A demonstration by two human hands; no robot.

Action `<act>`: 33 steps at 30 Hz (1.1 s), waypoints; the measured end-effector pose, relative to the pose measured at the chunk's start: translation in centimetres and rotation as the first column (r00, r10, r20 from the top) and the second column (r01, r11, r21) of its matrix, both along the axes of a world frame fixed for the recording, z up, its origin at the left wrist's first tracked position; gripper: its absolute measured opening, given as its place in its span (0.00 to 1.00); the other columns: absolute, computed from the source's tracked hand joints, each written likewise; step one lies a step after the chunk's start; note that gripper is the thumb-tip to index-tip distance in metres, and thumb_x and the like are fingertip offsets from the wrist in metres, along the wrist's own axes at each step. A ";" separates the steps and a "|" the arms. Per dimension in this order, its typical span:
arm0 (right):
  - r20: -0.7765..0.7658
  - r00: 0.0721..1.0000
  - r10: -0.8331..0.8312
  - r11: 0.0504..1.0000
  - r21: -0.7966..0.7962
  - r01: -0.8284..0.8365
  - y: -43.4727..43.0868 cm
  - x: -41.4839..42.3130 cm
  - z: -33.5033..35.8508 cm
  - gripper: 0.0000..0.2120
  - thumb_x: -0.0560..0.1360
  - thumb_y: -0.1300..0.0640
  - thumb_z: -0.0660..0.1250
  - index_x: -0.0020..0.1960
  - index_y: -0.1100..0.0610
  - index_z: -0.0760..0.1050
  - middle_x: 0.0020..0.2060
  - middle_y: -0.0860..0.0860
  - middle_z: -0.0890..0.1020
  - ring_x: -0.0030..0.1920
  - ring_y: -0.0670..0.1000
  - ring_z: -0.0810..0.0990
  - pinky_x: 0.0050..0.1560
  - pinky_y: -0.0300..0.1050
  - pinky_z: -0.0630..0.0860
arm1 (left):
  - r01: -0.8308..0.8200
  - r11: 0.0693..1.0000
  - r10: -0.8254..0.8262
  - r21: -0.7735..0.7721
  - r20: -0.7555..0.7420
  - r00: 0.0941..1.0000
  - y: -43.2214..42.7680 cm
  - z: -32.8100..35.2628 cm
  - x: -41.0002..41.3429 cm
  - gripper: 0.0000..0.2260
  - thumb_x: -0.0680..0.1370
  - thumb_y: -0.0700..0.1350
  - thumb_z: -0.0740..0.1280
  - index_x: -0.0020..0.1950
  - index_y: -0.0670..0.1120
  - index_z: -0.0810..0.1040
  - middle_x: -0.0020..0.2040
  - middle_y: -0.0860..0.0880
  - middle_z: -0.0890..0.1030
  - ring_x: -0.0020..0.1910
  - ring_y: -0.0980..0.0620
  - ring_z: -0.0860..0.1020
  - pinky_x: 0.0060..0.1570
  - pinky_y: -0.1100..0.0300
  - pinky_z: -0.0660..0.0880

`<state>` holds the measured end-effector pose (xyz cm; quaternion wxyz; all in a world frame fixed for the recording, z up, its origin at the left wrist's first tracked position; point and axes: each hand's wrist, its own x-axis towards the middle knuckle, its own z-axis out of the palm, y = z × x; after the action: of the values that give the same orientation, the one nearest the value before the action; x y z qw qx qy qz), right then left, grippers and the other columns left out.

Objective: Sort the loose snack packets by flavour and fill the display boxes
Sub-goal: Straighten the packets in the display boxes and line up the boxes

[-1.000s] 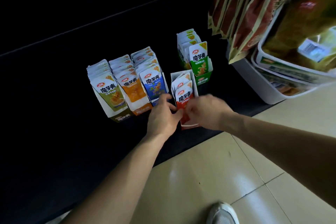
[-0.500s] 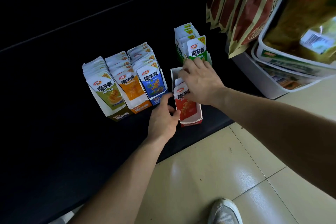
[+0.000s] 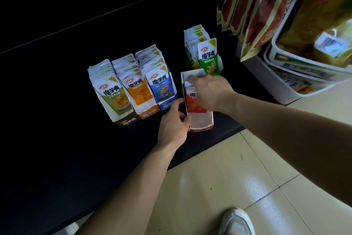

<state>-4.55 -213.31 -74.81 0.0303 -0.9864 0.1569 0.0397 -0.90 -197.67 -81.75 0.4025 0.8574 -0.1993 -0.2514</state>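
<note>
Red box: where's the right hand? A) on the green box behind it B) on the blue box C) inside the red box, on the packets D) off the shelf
C: the right hand reaches into the red box, fingers over the red packets, while the left hand grips the box's left wall.

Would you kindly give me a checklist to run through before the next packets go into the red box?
1. Red box steadied: ok, the left hand grips its left wall.
2. Room in the red box: ok, its front part is bare.
3. Flavour match: ok, the red packets in it show a red front.
4. Red packets standing straight: cannot tell, the right hand covers their tops.
5. Right hand free to fetch more: not ok, it lies on the red packets.
</note>
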 end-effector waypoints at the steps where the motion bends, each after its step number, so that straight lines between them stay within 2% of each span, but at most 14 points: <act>1: 0.001 1.000 0.012 1.000 -0.012 -0.012 0.1 0.1 -0.2 0.25 0.74 0.58 0.68 0.70 0.50 0.65 0.51 0.53 0.82 0.48 0.58 0.82 0.40 0.47 0.67 | 0.001 1.000 -0.001 0.009 0.006 1.000 0.0 0.0 0.0 0.25 0.79 0.44 0.70 0.72 0.61 0.66 0.45 0.56 0.81 0.34 0.58 0.83 0.40 0.57 0.83; 5: 0.018 0.998 0.062 0.993 -0.097 -0.060 0.0 0.4 -0.4 0.24 0.76 0.58 0.67 0.70 0.49 0.66 0.49 0.53 0.83 0.48 0.58 0.83 0.47 0.49 0.70 | 0.005 1.000 -0.005 0.008 0.008 1.000 0.0 0.1 0.1 0.25 0.79 0.45 0.70 0.71 0.61 0.66 0.44 0.56 0.81 0.33 0.61 0.83 0.36 0.63 0.79; 7: 0.066 0.996 0.065 0.988 -0.142 -0.055 -0.4 0.4 -0.2 0.23 0.75 0.58 0.68 0.68 0.48 0.68 0.45 0.53 0.84 0.47 0.59 0.83 0.57 0.51 0.71 | 0.004 1.000 -0.004 0.007 0.005 1.000 0.0 0.1 0.2 0.25 0.79 0.44 0.70 0.71 0.61 0.66 0.45 0.55 0.81 0.32 0.60 0.83 0.37 0.61 0.81; 9: 0.134 0.989 0.058 0.982 -0.185 -0.032 -1.0 0.3 -0.1 0.22 0.74 0.58 0.69 0.66 0.49 0.70 0.44 0.53 0.84 0.48 0.59 0.83 0.60 0.52 0.69 | -0.003 1.000 0.003 0.008 -0.004 1.000 0.0 0.2 0.4 0.25 0.79 0.45 0.70 0.71 0.62 0.65 0.45 0.55 0.81 0.33 0.60 0.83 0.39 0.57 0.83; 13: 0.056 0.994 0.094 0.986 -0.147 -0.085 -1.0 0.8 -0.5 0.24 0.76 0.59 0.68 0.70 0.49 0.67 0.54 0.51 0.83 0.62 0.57 0.77 0.67 0.55 0.66 | 0.003 1.000 -0.003 -0.007 0.000 1.000 -0.1 0.4 0.5 0.25 0.78 0.44 0.71 0.69 0.63 0.67 0.44 0.55 0.81 0.41 0.53 0.84 0.44 0.50 0.84; 15: 0.054 0.989 0.135 0.974 -0.192 -0.122 -1.0 1.3 -0.4 0.23 0.76 0.60 0.67 0.69 0.49 0.68 0.56 0.49 0.82 0.64 0.56 0.75 0.66 0.55 0.64 | 0.001 1.000 -0.001 -0.005 0.009 1.000 -0.2 0.5 0.5 0.24 0.78 0.44 0.71 0.69 0.62 0.67 0.43 0.53 0.82 0.44 0.50 0.83 0.46 0.47 0.83; 19: 0.116 0.980 0.164 0.954 -0.271 -0.128 -1.1 1.3 -0.6 0.20 0.77 0.61 0.64 0.68 0.51 0.71 0.57 0.51 0.82 0.62 0.58 0.75 0.64 0.55 0.63 | 0.009 1.000 -0.009 -0.009 0.005 1.000 0.0 0.6 1.0 0.24 0.78 0.42 0.71 0.68 0.60 0.69 0.42 0.53 0.82 0.36 0.56 0.83 0.44 0.51 0.83; 22: 0.145 0.974 0.173 0.947 -0.295 -0.124 -1.2 1.2 -0.7 0.19 0.77 0.62 0.63 0.66 0.52 0.72 0.56 0.52 0.82 0.61 0.59 0.75 0.63 0.55 0.63 | 0.036 0.999 -0.036 -0.007 0.011 0.999 0.2 0.6 1.4 0.22 0.77 0.42 0.72 0.66 0.61 0.70 0.40 0.52 0.83 0.34 0.57 0.83 0.40 0.55 0.82; 24: 0.160 0.978 0.131 0.962 -0.257 -0.087 -1.6 1.6 -0.5 0.19 0.75 0.62 0.65 0.66 0.52 0.73 0.55 0.51 0.83 0.60 0.59 0.76 0.62 0.55 0.65 | 0.057 0.998 -0.057 -0.016 0.001 0.998 0.2 0.6 1.5 0.22 0.77 0.42 0.72 0.63 0.63 0.69 0.39 0.52 0.83 0.33 0.58 0.83 0.38 0.58 0.81; 26: 0.101 0.992 0.072 0.983 -0.175 -0.053 -1.7 2.1 -0.2 0.22 0.74 0.61 0.67 0.67 0.50 0.71 0.55 0.51 0.83 0.59 0.58 0.79 0.63 0.54 0.66 | 0.070 0.997 -0.070 -0.021 -0.011 0.997 0.3 0.7 1.6 0.22 0.77 0.42 0.72 0.62 0.64 0.68 0.39 0.53 0.83 0.32 0.58 0.83 0.37 0.57 0.82; 30: 0.020 0.998 0.067 0.987 -0.146 -0.064 -1.3 2.6 0.2 0.24 0.74 0.60 0.68 0.68 0.48 0.69 0.47 0.52 0.84 0.50 0.58 0.82 0.64 0.53 0.68 | 0.047 0.998 -0.048 -0.028 -0.023 0.999 0.4 0.5 1.7 0.23 0.77 0.43 0.73 0.65 0.61 0.68 0.38 0.53 0.82 0.32 0.58 0.83 0.36 0.58 0.82; 33: -0.013 0.998 0.067 0.995 -0.077 -0.067 -1.4 2.4 0.7 0.27 0.74 0.59 0.69 0.70 0.45 0.69 0.50 0.52 0.84 0.54 0.58 0.81 0.66 0.54 0.68 | 0.024 0.999 -0.025 -0.034 -0.040 0.999 0.8 0.3 2.1 0.23 0.76 0.43 0.73 0.66 0.58 0.69 0.39 0.53 0.83 0.32 0.59 0.83 0.34 0.60 0.80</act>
<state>-2.13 -214.74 -74.15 -0.0100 -0.9913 0.1252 0.0396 1.15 -196.87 -81.41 0.4175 0.8428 -0.2057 -0.2704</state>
